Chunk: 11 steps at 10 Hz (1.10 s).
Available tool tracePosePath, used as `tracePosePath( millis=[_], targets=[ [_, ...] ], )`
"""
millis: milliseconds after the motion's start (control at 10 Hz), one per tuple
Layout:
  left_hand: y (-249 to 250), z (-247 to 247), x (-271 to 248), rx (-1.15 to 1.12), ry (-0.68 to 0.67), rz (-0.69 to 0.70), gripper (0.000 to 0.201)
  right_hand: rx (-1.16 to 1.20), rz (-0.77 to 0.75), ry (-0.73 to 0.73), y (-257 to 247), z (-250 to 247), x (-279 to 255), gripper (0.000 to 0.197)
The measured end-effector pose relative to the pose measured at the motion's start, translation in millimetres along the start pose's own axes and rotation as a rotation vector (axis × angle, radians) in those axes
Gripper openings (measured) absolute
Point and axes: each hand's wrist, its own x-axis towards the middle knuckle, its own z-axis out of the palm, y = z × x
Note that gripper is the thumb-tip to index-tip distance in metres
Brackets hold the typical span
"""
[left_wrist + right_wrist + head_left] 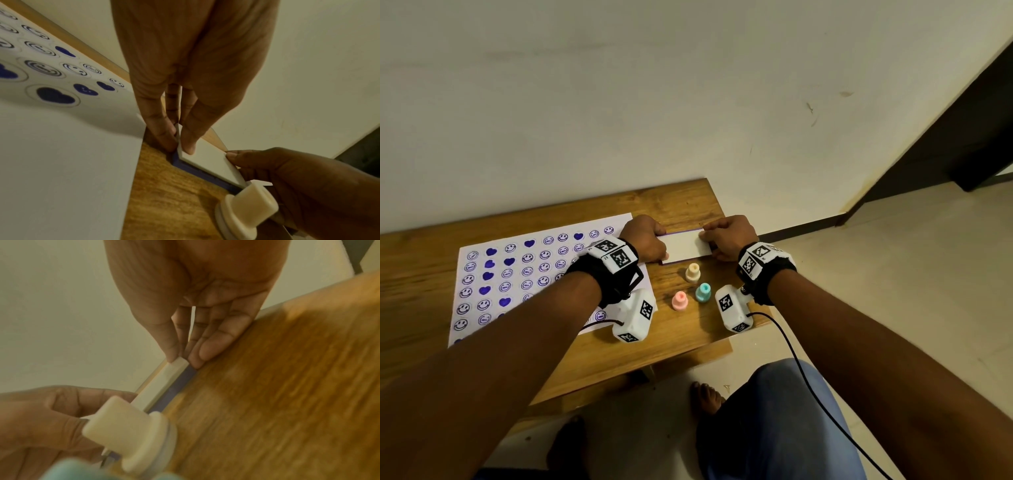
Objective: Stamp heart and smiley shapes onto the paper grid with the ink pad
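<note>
Both bare arms reach out from the camera, each with a black wrist band. Past them, the left hand (pixel 645 241) and the right hand (pixel 727 238) hold the two short ends of the flat ink pad with a white lid and purple base (pixel 686 246).

The left hand pinches its end, thumb on one side and fingers on the other. The right hand pinches the far end the same way. The lid looks closed or nearly closed.

I think the step is working the lid of the pad, though I cannot tell if it is opening or closing. To do it well, keep the purple base flat on the brown wooden table (pixel 688 202), and move the lid evenly at both ends so it does not tip.

Three small plastic stamps stand just behind the hands, toward the body: one cream stamp (pixel 692 272), one teal stamp (pixel 703 292), one pink stamp (pixel 680 300).

One white paper sheet with rows of circles (pixel 482 246) lies beside the left hand, away from the right. It shows many blue smileys and about ten blue hearts; the left arm hides some.
</note>
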Motion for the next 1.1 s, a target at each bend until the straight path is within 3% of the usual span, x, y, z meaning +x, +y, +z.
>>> tracePosePath(
  millis=[200,500,800,900,1000,1100],
  targets=[
    [1,-2,-4,0.102,-0.079,0.081,0.062,-0.009,-0.025,-0.009,0,1,0,0.010],
    [2,4,-5,0.270,-0.005,0.199,0.060,-0.054,-0.035,-0.060,-2,-5,0,0.009],
    [2,5,-13,0.259,-0.003,0.180,0.051,-0.001,-0.026,-0.133,-3,-11,-6,0.010],
    [-13,-5,-21,0.160,0.032,0.181,0.068,0.034,-0.040,-0.147,-5,-13,-12,0.023],
    [-27,-30,-42,0.092,0.065,0.127,0.077,0.012,-0.036,-0.104,-5,-13,-18,0.026],
    [-54,-52,-63,0.063,0.110,0.073,0.060,-0.196,-0.127,0.031,-6,-8,-26,0.026]
  ],
)
